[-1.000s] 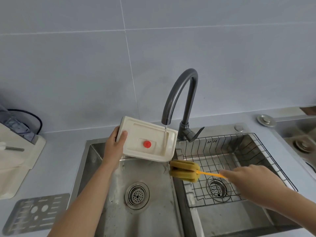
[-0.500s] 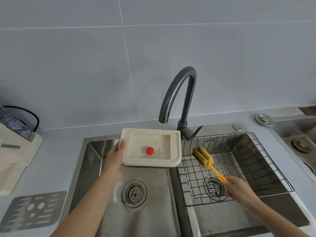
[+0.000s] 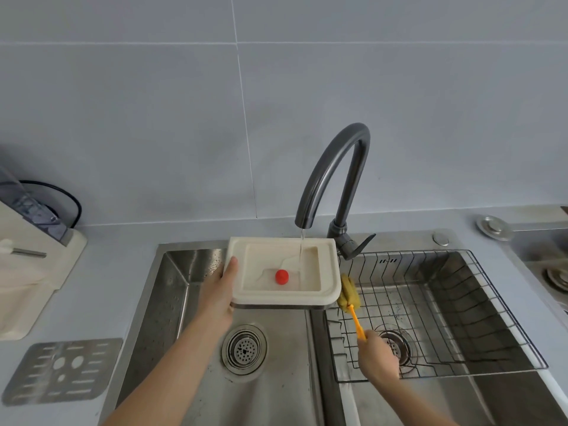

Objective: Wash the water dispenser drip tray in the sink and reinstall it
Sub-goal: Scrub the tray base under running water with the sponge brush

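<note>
Here the cream plastic drip tray point(image 3: 284, 272) sits level above the left basin of the sink point(image 3: 172, 290), directly under the spout of the dark faucet point(image 3: 335, 173), with a thin stream of water landing in its recess at about 2 o'clock from the red float point(image 3: 282, 277). A shallow pool spreads across the tray's floor. The left hand point(image 3: 219, 293) grips the tray's 9 o'clock edge, thumb pressed flat on the rim, the other fingers hidden underneath, presumably curled against the base. The right hand point(image 3: 376, 358) is closed in a fist round the orange handle of a sponge brush point(image 3: 349, 292); its yellow head lies just beside the tray's 4 o'clock corner, over the wire rack point(image 3: 445, 318) in the right basin.

The tray looks like stiff moulded plastic, light in itself, though the water collecting inside adds weight away from the holding edge and will tend to tip it. Wet, smooth plastic is likely slippery, so a one-sided pinch seems marginal; the raised rim gives the thumb a lip to hook on, and the long sides would offer a steadier hold. Scrubbing pressure from the brush could twist the tray in the grip. The red float may be loose.

At 8 o'clock on the counter lies the perforated metal grille point(image 3: 63, 370), apart from the tray.
</note>
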